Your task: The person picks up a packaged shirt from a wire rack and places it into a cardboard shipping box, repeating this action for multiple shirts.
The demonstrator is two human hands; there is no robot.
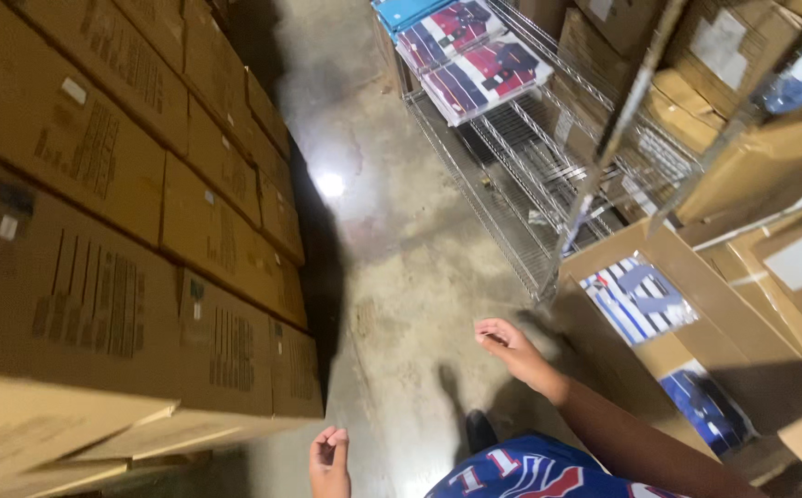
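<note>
Open box (687,341) sits on the floor at the right, just beside the wire rack (530,184), its flaps up and blue-and-white striped packs (638,300) showing inside. It is the thing nearest the right hand (509,346), which hangs in the air to the left of the box and touches nothing; the fingers curl loosely inward, grasping nothing. The forearm runs back from it toward the lower right.

The left hand (329,458) shows at the bottom edge, also empty, fingers bent loosely toward the palm. It hovers near the lower corner of the stacked cartons (124,258), apart from them.

The cartons form a tall brown wall along the left side, several rows deep, with small labels on their faces. Between them and the rack runs a bare concrete floor (383,221) with a bright glare spot.

On the rack's upper shelf lie folded packs (475,60) in red, blue and white stripes. More brown boxes (696,83) fill the shelves at the upper right.

A blue, red and white shirt (525,472) shows at the bottom, with a dark shoe (480,432) just above it on the floor.
</note>
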